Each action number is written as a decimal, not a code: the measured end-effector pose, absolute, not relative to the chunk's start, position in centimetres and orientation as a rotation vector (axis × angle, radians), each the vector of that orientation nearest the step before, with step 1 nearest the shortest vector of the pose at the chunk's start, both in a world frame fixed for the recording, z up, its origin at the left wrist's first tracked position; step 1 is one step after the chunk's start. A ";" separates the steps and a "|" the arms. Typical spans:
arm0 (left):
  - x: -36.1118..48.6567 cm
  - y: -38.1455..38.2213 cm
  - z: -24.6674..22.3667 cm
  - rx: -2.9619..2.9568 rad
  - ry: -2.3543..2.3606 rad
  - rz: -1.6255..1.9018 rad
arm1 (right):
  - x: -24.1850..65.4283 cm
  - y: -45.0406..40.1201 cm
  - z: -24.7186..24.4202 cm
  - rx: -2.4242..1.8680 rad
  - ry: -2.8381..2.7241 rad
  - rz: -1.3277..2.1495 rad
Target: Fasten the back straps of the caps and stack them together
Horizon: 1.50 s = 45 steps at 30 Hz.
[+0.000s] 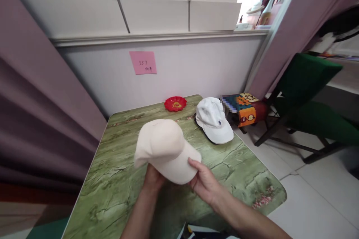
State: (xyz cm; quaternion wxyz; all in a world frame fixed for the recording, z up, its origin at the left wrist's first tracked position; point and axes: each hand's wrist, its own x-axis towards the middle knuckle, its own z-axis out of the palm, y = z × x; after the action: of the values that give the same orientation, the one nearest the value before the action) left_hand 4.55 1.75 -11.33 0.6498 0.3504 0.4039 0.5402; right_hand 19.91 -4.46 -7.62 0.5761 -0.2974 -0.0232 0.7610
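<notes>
A cream baseball cap (162, 142) is held up over the table, its brim pointing to the right and toward me. My right hand (203, 181) pinches the brim's edge, thumb on top and fingers underneath. Beneath the crown, my left hand (154, 177) supports the cap from below; its fingers are hidden by the cap. A white baseball cap (211, 117) with a small dark blue logo lies at the table's right side, with a dark edge showing under it.
The green marble-patterned table (112, 179) stands against a white wall. At its back edge sits a red scalloped dish (175, 104). A pink note (143, 62) is stuck on the wall. To the right are a stool with a patterned cover (246, 110) and a green chair (308, 78).
</notes>
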 end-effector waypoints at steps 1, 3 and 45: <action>4.8 1.3 -12.1 0.862 0.959 1.173 | 20.9 -3.5 -6.8 -0.706 -0.096 1.722; 4.9 0.2 -13.9 1.053 1.092 1.020 | 23.2 -1.2 -4.8 -0.692 -0.194 1.571; 3.9 -2.5 -16.9 1.636 1.284 0.884 | 39.8 1.2 -15.5 -1.843 -0.684 0.846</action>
State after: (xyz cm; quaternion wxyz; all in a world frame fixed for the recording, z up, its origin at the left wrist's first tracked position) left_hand 3.91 -2.53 -16.90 0.4268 0.6547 0.5139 0.3536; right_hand 39.82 1.18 -15.52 0.4800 -0.7554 -0.2804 0.3469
